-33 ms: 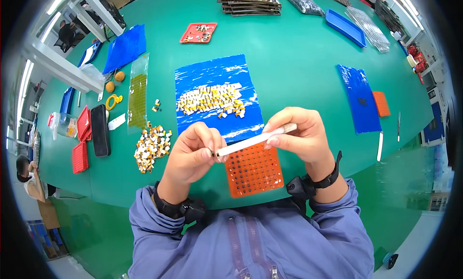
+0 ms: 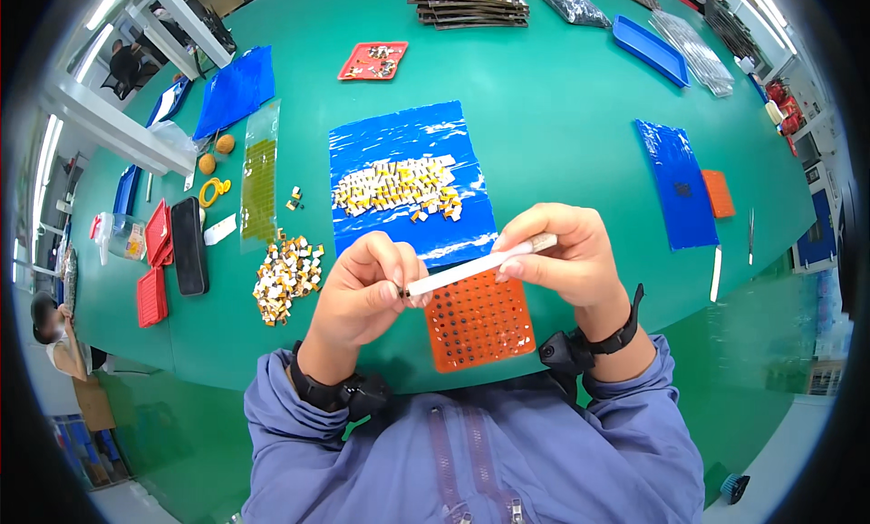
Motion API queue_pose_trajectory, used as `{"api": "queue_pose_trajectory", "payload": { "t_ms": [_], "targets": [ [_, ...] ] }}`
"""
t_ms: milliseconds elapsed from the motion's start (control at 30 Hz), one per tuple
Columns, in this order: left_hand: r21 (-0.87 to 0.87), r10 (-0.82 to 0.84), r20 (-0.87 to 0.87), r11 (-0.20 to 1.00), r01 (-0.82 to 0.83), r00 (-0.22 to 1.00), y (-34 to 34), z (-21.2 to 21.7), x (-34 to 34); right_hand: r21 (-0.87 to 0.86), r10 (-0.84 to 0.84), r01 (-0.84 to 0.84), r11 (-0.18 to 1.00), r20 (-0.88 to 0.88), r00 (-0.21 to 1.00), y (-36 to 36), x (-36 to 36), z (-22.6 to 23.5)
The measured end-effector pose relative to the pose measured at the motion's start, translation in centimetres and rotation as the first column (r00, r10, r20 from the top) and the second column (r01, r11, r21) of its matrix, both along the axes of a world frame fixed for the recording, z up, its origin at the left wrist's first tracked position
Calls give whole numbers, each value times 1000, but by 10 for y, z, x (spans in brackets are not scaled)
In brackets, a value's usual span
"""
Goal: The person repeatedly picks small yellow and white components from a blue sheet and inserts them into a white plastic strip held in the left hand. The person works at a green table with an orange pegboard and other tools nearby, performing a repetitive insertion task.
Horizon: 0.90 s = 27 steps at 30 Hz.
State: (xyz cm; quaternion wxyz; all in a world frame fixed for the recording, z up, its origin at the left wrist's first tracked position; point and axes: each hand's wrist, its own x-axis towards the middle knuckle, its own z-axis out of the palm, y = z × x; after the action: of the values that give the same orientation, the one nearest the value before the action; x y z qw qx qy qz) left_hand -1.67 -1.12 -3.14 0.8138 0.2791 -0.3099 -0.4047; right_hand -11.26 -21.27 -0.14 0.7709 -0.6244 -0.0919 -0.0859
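Observation:
My right hand [image 2: 575, 257] grips the tan, wrapped-looking end of a slim flat white stick [image 2: 464, 271] between thumb and fingers. The stick slants down to the left. At its other end my left hand [image 2: 362, 284] pinches a tiny dark piece [image 2: 404, 293], too small to name, against or right beside the tip. Below the hands lies an orange tray [image 2: 485, 329] with rows of small dark pieces; the stick and fingers hide its upper edge. Beyond them, a blue film sheet [image 2: 399, 130] carries many small white-and-yellow parts [image 2: 399, 187] packed together.
Left of my left hand is a loose heap of similar parts [image 2: 287, 279]. Further left are a black case [image 2: 189, 247], red trays [image 2: 152, 295] and a yellow-green strip sheet [image 2: 258, 184]. A red tray [image 2: 373, 62] stands farther back. At right lie another blue sheet [image 2: 675, 184] and tweezers [image 2: 750, 237].

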Motion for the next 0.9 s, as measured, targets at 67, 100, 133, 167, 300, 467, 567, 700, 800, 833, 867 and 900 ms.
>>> {"api": "queue_pose_trajectory", "payload": {
  "t_ms": [67, 100, 133, 167, 300, 467, 567, 700, 800, 833, 867, 900],
  "targets": [
    [-14, -36, -21, 999, 36, 999, 1, -1, 0, -56, -3, 3, 998, -1, 1000, 1, 0, -2],
    [-12, -35, -33, 999, 35, 999, 1, -1, 0, -57, -8, 8, 998, -12, 1000, 2, 1, -2],
    [-30, -40, -48, 999, 39, 998, 0, -2, -1, -82, -16, 16, 997, -1, 1000, 2, 1, -2],
    [-48, -45, -64, 998, 42, 997, 0, -3, -2, -106, -22, 23, 994, 10, 1000, 1, 2, -3],
    [-44, -33, -64, 999, 30, 997, 1, -4, -2, -118, -28, 33, 992, 39, 999, 0, 3, -4],
    [36, 14, 4, 999, -14, 1000, 2, -1, -2, -124, -38, 37, 992, -10, 999, -1, 2, -4],
    [49, 19, 10, 999, -20, 1000, 1, -1, -2, -124, -33, 30, 992, -16, 999, -1, 2, -3],
    [45, 36, 17, 998, -37, 999, 1, -2, -3, -304, -56, 82, 949, 92, 994, -2, 5, -4],
    [45, 44, 39, 998, -46, 998, 2, -3, -2, -456, -39, 99, 885, 141, 989, -2, 6, -2],
    [25, 46, 17, 999, -46, 999, 2, -3, -2, -441, -56, 126, 889, 167, 984, 1, 6, 0],
    [5, 47, -5, 999, -47, 999, 1, -4, -3, -426, -74, 151, 892, 194, 978, 5, 7, 1],
    [-15, 49, -26, 999, -50, 998, 2, -4, -3, -410, -91, 176, 895, 220, 971, 7, 7, 2]
  ]
}}
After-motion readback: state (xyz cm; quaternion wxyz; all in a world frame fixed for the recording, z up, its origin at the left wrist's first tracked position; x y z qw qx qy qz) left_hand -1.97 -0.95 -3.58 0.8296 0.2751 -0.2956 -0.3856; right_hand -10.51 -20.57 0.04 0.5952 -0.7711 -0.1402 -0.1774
